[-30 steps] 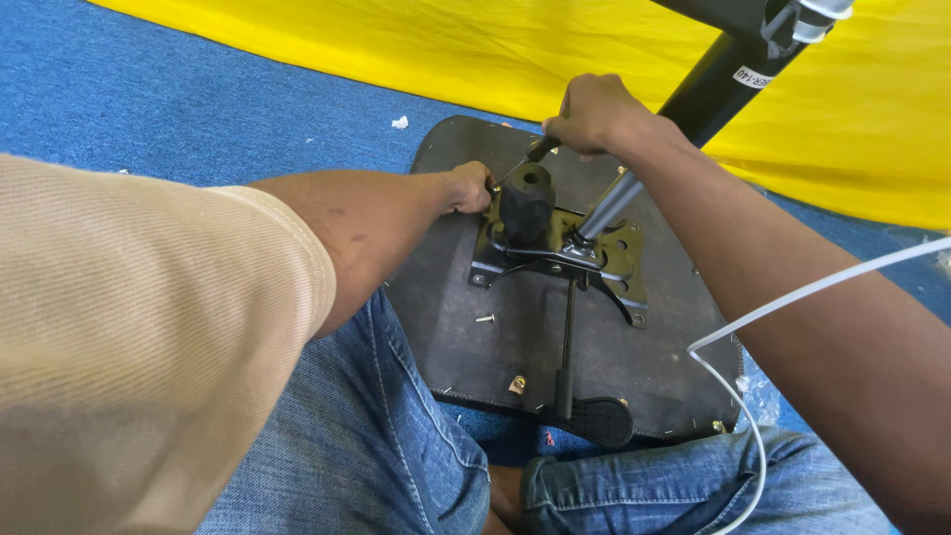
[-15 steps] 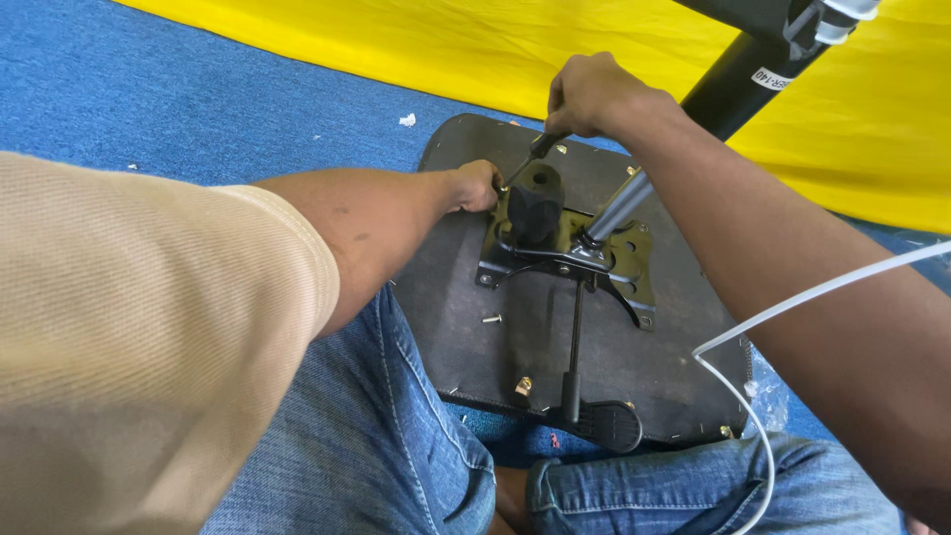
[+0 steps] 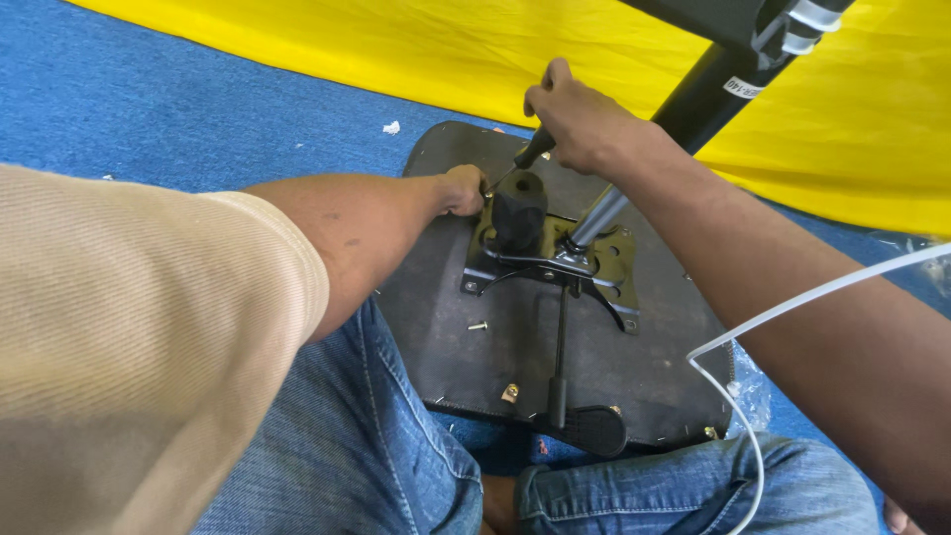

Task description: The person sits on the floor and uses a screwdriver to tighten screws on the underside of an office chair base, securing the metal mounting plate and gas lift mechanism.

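A black chair seat underside point(image 3: 495, 347) lies on my lap and the floor, with a metal tilt mechanism point(image 3: 555, 253) bolted on its middle. My right hand point(image 3: 580, 119) is closed around the black handle of a screwdriver point(image 3: 525, 157), whose tip points down at the mechanism's far left corner. My left hand point(image 3: 464, 188) rests at that same corner, fingers pinched at the screwdriver tip; what it pinches is hidden. A black lever with a paddle end point(image 3: 584, 428) runs toward me from the mechanism.
A loose screw point(image 3: 477, 325) and a brass fitting point(image 3: 509, 393) lie on the seat board. A black pole point(image 3: 693, 94) rises at upper right. Yellow sheet point(image 3: 416, 50) covers the far floor, blue carpet point(image 3: 149, 99) the left. A white cable point(image 3: 753, 327) crosses right.
My right hand with the screwdriver has shifted slightly up and away over the mechanism's corner. The left hand stays at the same corner.
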